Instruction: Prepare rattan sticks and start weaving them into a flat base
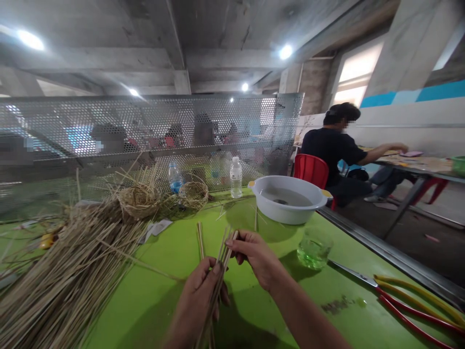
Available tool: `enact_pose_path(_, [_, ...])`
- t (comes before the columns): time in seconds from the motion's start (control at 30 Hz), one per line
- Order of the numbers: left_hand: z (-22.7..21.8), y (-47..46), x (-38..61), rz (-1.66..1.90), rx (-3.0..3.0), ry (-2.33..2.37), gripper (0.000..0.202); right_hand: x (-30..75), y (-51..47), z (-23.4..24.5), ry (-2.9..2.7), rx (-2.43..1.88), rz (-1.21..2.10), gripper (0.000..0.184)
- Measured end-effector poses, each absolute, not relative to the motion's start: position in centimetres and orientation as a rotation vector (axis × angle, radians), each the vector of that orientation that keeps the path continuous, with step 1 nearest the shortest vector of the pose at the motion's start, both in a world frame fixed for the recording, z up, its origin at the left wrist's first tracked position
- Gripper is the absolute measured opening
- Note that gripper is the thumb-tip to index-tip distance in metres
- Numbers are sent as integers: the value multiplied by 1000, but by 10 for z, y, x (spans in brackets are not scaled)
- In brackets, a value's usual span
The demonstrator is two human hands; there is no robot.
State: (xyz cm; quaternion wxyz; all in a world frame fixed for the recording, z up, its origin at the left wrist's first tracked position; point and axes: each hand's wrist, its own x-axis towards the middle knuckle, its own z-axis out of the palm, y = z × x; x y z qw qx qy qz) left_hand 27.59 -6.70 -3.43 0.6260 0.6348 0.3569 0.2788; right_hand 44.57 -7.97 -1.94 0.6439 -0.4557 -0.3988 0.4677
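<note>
A small bundle of thin straw-coloured strips (222, 252) stands tilted between my hands, above the green table. My left hand (203, 286) is wrapped round the bundle lower down. Near its upper ends, my right hand (250, 249) pinches some of the strips between thumb and fingers. Just beyond my left hand, a few loose strips (200, 240) lie on the table. To the left spreads a big heap of long dry strips (80, 261), with one strip reaching out towards my left hand.
A woven basket (140, 199) rests on the heap, another (194, 194) beside a blue-labelled bottle (175, 179). A clear bottle (236, 179), a white basin (286, 208) of water, a glass (314, 249) and scissors (378, 286) stand rightward. A person sits behind, beyond the table edge.
</note>
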Motion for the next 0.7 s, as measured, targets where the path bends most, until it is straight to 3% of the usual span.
enact_pose_path(0.7, [-29,-68,279,668,1441,877,62,443,-80,-20,-901,-1034,1070,27])
